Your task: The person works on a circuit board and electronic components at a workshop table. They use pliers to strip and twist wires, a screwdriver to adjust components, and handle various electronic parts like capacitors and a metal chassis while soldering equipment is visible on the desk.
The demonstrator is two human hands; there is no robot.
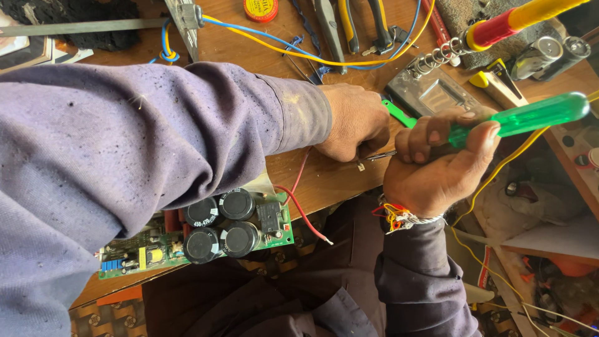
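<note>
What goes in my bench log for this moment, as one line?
left hand: pressing a small metal part to wooden bench | right hand: gripping green screwdriver | circuit board: at bench edge

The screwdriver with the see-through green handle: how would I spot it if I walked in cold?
Start at the brown wooden workbench and find its right edge. There the right hand holds the screwdriver with the see-through green plastic handle. Unlike the red-and-yellow handled tool behind it, it is translucent green.
</note>
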